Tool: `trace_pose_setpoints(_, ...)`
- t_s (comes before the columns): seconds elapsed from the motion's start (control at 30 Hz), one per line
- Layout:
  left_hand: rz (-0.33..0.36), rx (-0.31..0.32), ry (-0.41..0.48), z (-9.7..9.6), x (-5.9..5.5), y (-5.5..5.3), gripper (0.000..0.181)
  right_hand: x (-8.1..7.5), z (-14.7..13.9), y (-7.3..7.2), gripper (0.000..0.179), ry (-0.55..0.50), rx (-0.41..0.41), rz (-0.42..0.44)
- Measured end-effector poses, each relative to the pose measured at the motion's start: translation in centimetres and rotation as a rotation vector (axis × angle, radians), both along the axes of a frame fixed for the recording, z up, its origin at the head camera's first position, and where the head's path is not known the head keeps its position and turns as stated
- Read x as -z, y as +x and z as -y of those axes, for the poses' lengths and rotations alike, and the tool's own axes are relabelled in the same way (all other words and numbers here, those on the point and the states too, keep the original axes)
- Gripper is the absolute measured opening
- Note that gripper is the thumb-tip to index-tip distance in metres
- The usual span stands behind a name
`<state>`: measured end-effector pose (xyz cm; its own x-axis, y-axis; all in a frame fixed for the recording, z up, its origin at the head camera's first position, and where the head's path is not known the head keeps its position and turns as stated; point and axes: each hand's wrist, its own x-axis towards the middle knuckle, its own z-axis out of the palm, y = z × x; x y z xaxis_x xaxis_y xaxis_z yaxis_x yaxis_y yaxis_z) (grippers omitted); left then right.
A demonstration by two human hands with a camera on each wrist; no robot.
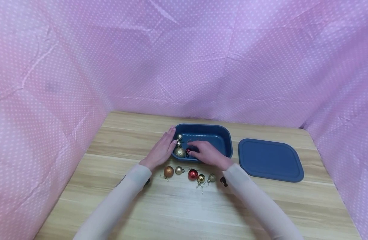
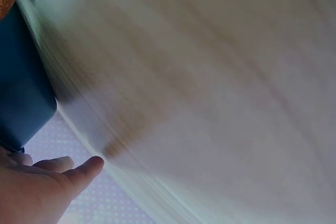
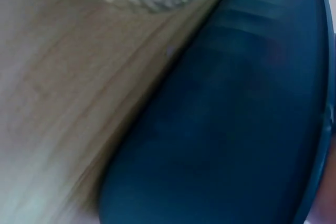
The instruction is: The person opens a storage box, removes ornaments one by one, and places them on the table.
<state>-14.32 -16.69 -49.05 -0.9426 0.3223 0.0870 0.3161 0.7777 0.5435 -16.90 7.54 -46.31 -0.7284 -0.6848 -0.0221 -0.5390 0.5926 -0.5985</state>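
A dark blue rectangular box stands uncovered on the table. Inside its left end lie small gold Christmas baubles, among them a glittery one. My right hand reaches over the front rim and pinches a dark red bauble beside them, thumb and fingers partly covering it. At the box's left end, my left hand rests with straight fingers along the rim. The left wrist view catches those fingers beside the box's outer wall. In the right wrist view, the box's side mostly hides the right hand.
In front of the box is a row of baubles: copper, pale gold, red, shiny gold and glittery. A flat blue lid lies to the right. Pink dotted cloth surrounds the wooden table.
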Motion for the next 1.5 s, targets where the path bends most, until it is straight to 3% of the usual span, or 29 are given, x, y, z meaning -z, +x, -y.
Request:
trace_pose_setpoints(0.4, 0.016, 0.000, 0.005, -0.2, 0.1, 0.1, 0.064, -0.1, 0.6, -0.5, 0.043, 0.047, 0.009, 0.049)
trace_pose_setpoints(1.2, -0.014, 0.003, 0.021, -0.2, 0.3, 0.0, 0.063, 0.7, 1.1, -1.4, 0.027, 0.076, -0.032, 0.004)
trace_pose_setpoints(1.5, -0.027, 0.006, 0.026, 0.0, 0.3, 0.0, 0.062, -0.3, 0.6, -1.2, 0.028, 0.036, 0.023, 0.014)
